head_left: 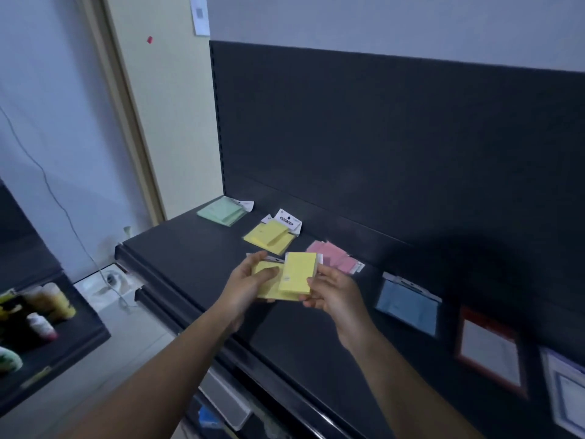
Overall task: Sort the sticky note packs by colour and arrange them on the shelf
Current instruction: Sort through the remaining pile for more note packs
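Yellow, light and probably film-slick: gripping one sticky note pack [267, 288] with fingers of the left hand [248, 288], pinching a second pack [299, 271] in the right hand [334, 297], above the shelf [190, 264]; best held by stiff edges.

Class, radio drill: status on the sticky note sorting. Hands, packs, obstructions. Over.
Left hand grips one yellow pack; right hand pinches a second yellow pack. Both held over the shelf, near the yellow pile. Nothing between them and it.
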Motion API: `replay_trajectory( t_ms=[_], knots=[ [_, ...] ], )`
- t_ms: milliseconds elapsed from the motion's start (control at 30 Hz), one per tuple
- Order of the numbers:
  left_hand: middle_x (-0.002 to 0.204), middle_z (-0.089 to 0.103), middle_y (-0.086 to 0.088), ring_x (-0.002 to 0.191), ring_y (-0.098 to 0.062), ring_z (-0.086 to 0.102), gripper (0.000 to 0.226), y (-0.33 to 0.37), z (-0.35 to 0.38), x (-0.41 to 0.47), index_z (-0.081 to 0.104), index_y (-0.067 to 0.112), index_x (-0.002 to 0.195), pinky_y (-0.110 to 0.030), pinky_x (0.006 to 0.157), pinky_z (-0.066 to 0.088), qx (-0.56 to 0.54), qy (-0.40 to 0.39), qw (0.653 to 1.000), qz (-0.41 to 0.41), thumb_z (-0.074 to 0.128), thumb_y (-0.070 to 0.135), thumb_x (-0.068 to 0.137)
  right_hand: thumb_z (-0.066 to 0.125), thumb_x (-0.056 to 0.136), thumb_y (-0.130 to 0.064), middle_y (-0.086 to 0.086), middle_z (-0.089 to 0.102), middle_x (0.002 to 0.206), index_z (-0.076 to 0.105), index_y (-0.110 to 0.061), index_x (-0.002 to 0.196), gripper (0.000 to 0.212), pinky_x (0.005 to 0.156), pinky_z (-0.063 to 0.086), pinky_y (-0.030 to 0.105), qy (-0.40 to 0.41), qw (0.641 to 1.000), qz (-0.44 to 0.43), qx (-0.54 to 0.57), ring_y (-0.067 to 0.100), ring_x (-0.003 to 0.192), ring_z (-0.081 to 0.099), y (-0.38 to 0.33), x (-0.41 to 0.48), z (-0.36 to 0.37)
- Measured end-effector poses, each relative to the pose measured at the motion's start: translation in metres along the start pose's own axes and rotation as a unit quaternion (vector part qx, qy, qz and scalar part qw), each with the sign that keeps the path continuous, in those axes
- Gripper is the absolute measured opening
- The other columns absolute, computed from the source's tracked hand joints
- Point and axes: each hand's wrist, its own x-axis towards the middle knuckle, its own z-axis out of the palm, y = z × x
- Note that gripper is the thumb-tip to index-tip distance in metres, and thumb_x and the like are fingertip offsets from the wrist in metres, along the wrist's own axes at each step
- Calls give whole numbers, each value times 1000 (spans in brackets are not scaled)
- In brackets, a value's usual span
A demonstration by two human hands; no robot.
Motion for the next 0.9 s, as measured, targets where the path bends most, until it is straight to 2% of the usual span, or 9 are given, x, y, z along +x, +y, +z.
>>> replay_trajectory(
  t_ms=[133, 233, 333, 433, 500, 600, 733, 833, 900],
  knots=[
    [92, 70, -1, 71, -13, 67, 30, 2, -6, 29, 58, 25, 110, -26, 55, 52, 12, -30, 999, -6, 69, 26, 82, 55, 90, 0, 13, 69, 102, 55, -5, 118, 29, 58, 54, 21, 0, 1000, 3, 2, 18, 65, 66, 2, 29, 14],
    [83, 71, -1, 67, -13, 66, 15, 3, -14, 55, 63, 18, 93, -25, 56, 50, 17, -65, 998, -12, 66, 31, 85, 59, 88, 0, 4, 69, 96, 56, -11, 112, 27, 59, 53, 17, 14, 1000, -7, -1, 12, 67, 67, 5, 54, 29],
    [82, 72, -2, 70, -14, 66, 12, 7, -23, 84, 63, 15, 89, -25, 64, 51, 17, -89, 996, -9, 61, 28, 89, 64, 85, -6, -10, 63, 92, 59, -17, 102, 21, 68, 47, 9, 93, 984, -81, -128, 6, 85, 62, 11, 81, 41],
    [85, 70, -4, 73, -15, 66, 14, 20, -35, 117, 59, 14, 94, -27, 64, 51, -3, -95, 995, -21, 58, 28, 90, 66, 84, -15, -8, 56, 95, 55, -23, 98, 20, 79, 50, 27, 184, 959, -94, -192, 10, 90, 56, 13, 109, 45],
    [86, 68, -5, 75, -17, 64, 17, 30, -43, 139, 56, 12, 96, -29, 68, 49, -14, -109, 994, -19, 57, 29, 91, 64, 86, -18, -8, 59, 92, 51, -22, 104, 22, 66, 50, 26, 166, 978, -28, -126, 6, 76, 57, 6, 124, 51],
    [89, 63, -8, 79, -19, 59, 21, 40, -49, 168, 53, 11, 100, -30, 72, 45, 7, -129, 991, -16, 56, 29, 92, 59, 90, -10, 8, 66, 93, 54, -13, 109, 21, 48, 45, 22, 146, 989, 33, -7, 10, 57, 57, -2, 146, 60],
    [79, 61, -5, 62, -14, 59, 16, 44, -55, 199, 52, 8, 90, -17, 49, 48, -8, -44, 998, -44, 55, 24, 93, 55, 91, -7, 8, 65, 88, 52, -12, 104, 14, 48, 45, 24, 261, 965, 14, 16, 15, 60, 56, -3, 164, 57],
    [97, 58, -10, 64, -20, 52, 15, 40, -65, 221, 50, 7, 89, -25, 54, 47, 17, 29, 996, -82, 59, 19, 91, 51, 92, -4, 5, 61, 80, 51, -17, 94, 13, 48, 41, 26, 343, 939, -23, 21, 14, 53, 51, -2, 168, 50],
    [106, 58, -9, 66, -20, 50, 14, 35, -69, 230, 53, 6, 90, -25, 54, 45, 61, 16, 994, -88, 62, 17, 89, 50, 93, -4, 2, 61, 79, 51, -21, 89, 17, 49, 41, 28, 364, 930, -36, 27, 13, 52, 49, 1, 170, 47]
  ],
)
